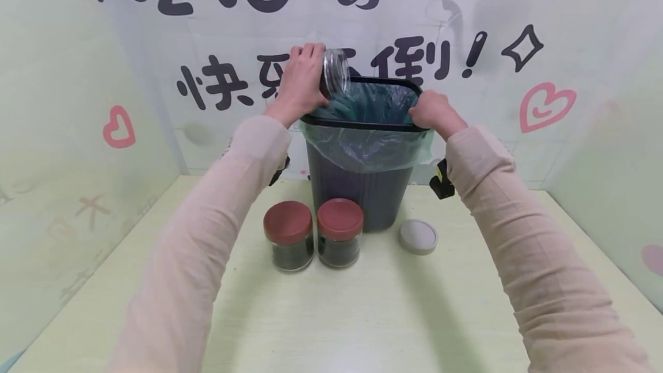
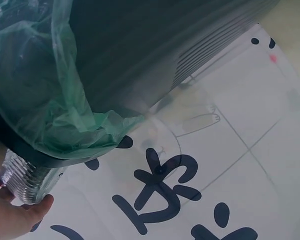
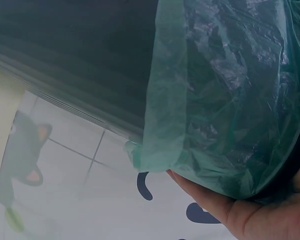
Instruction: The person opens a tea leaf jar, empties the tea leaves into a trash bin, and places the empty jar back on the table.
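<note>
Head view: our left hand (image 1: 300,80) grasps a glass jar (image 1: 338,71) sideways at the rim (image 1: 362,126) of the wastebasket (image 1: 357,180), likely aiming it inward; our right hand (image 1: 436,110) clasps that rim, seemingly for steadiness; left wrist: fingers round the jar; right wrist: hand against the green liner (image 3: 229,100).

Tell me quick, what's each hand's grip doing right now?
Left grip: closed, holding a clear jar tipped sideways.
Right grip: closed, holding the rim of the bin.
</note>
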Demonstrator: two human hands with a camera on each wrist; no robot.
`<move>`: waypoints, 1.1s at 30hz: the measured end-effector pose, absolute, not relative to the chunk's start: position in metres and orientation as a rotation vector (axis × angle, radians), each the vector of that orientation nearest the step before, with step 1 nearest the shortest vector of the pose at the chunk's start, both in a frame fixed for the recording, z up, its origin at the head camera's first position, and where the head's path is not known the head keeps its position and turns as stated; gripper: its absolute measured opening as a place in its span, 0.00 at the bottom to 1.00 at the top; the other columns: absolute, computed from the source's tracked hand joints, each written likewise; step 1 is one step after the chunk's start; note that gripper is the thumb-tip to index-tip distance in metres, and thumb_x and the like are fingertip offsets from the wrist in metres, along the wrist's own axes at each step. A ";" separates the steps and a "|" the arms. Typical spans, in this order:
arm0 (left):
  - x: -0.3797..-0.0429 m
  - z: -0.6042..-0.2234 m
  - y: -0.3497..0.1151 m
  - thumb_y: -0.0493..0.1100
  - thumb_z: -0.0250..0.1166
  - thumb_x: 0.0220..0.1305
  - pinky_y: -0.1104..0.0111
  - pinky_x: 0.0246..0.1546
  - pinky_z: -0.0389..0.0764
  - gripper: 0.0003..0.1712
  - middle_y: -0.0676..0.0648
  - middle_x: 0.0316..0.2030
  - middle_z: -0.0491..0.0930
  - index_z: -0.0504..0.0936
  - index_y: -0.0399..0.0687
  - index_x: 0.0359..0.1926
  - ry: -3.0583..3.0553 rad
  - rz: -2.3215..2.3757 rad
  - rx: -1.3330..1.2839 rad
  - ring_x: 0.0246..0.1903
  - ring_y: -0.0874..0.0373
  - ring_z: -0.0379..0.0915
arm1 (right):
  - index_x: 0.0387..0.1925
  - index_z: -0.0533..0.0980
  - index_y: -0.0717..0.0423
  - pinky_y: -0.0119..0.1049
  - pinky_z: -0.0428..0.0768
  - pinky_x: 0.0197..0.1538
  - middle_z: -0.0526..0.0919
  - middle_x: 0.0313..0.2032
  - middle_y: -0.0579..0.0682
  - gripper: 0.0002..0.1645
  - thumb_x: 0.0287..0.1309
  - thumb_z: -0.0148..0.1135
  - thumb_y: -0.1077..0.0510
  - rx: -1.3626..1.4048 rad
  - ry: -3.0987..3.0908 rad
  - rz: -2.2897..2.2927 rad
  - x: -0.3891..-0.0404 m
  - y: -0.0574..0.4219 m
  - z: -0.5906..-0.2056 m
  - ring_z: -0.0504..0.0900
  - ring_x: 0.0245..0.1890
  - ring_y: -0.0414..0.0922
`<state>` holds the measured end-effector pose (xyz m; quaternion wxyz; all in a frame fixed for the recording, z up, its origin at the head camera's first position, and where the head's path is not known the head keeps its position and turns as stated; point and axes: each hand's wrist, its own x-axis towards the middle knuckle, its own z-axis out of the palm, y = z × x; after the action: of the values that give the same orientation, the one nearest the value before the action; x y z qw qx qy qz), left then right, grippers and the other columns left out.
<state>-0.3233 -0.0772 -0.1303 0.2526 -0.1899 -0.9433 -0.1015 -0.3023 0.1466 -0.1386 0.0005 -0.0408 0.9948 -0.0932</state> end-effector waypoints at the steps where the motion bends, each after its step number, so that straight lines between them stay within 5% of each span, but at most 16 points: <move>1: -0.324 -0.130 -0.076 0.39 0.75 0.44 0.57 0.64 0.63 0.49 0.34 0.62 0.62 0.58 0.34 0.64 -2.560 -0.254 -0.526 0.60 0.39 0.56 | 0.44 0.70 0.78 0.51 0.64 0.63 0.71 0.52 0.72 0.23 0.65 0.36 0.59 -0.117 3.122 -0.301 -0.302 0.146 -0.138 0.71 0.48 0.59; 33: -0.328 -0.134 -0.062 0.28 0.59 0.54 0.58 0.59 0.66 0.33 0.36 0.57 0.65 0.61 0.35 0.62 -2.349 0.400 -0.729 0.56 0.41 0.60 | 0.47 0.68 0.79 0.51 0.58 0.67 0.68 0.56 0.73 0.24 0.65 0.36 0.60 -0.097 3.132 -0.304 -0.303 0.147 -0.140 0.69 0.55 0.61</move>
<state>-0.3282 -0.0622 -0.1340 0.3193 -0.2772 -0.8934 0.1520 -0.3031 0.1472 -0.1398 -0.0034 -0.0309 0.9949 -0.0964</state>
